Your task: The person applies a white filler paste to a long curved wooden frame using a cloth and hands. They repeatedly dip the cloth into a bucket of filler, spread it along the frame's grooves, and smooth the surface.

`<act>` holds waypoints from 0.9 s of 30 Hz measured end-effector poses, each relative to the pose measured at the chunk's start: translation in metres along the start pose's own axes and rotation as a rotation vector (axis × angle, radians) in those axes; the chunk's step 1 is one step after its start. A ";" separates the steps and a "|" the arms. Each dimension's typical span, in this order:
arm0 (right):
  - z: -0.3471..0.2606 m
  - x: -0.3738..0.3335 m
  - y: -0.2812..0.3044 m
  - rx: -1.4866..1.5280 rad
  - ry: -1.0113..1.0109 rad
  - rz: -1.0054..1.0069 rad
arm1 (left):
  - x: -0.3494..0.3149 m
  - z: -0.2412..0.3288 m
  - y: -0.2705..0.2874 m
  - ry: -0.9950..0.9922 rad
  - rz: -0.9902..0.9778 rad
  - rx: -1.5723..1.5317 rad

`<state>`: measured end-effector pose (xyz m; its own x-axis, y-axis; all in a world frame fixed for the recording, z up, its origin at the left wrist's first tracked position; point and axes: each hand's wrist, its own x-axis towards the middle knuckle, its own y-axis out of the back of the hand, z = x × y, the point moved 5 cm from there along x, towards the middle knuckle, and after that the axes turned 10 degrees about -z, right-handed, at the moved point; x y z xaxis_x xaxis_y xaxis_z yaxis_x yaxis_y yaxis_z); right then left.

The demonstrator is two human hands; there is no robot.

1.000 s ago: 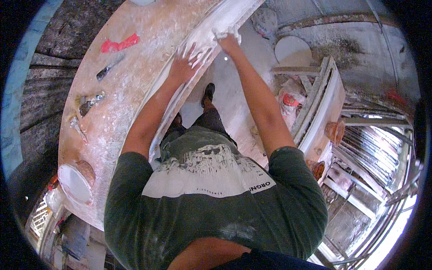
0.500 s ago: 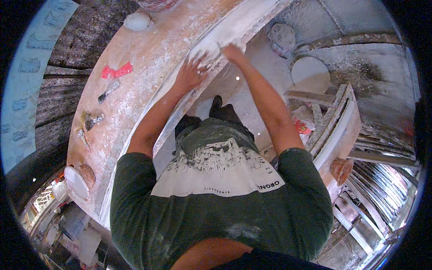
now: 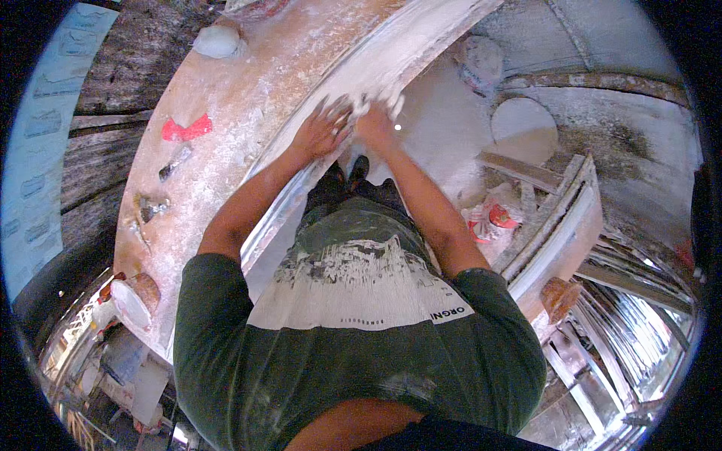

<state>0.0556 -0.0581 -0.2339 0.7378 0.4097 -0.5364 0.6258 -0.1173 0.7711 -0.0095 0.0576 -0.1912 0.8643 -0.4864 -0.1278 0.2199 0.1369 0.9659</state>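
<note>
A long, pale curved rim (image 3: 361, 79), coated in white powder or plaster, runs diagonally along the near side of the workbench. My left hand (image 3: 323, 129) lies on it, palm down, with the fingers stretched out and apart. Close beside it, to the right, is my right hand (image 3: 376, 126), also over the rim. Motion smears its fingers and the white matter around the fingertips, so whether it holds something cannot be made out.
On the dusty brown bench surface (image 3: 203, 169) lie a red scrap (image 3: 186, 128), a flat scraper-like piece (image 3: 175, 164) and a white lump (image 3: 218, 41). A round tub (image 3: 135, 297) stands at its near left. At right are a wooden frame (image 3: 553, 218), a pale disc (image 3: 524, 128) and a bag (image 3: 479, 64).
My right hand has come nearer to me and to the left, alongside my left hand. My left hand has shifted only slightly and stays on the rim. The whole view has tilted a little.
</note>
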 end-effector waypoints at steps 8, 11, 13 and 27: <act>0.100 0.083 0.140 0.004 0.019 0.459 | 0.063 -0.018 -0.009 0.066 0.209 -0.134; 0.109 0.081 0.082 -0.128 0.007 0.330 | 0.006 -0.016 -0.003 0.065 0.096 -0.214; 0.094 0.066 0.015 -0.293 0.029 0.229 | -0.044 -0.012 0.002 0.095 -0.003 -0.271; 0.012 0.017 0.028 -0.317 0.239 0.359 | -0.154 0.002 -0.001 0.158 -0.249 -0.180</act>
<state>0.0886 -0.0653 -0.2259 0.7902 0.5929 -0.1549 0.2100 -0.0246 0.9774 -0.1439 0.1309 -0.1722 0.8304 -0.3860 -0.4018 0.4972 0.1880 0.8470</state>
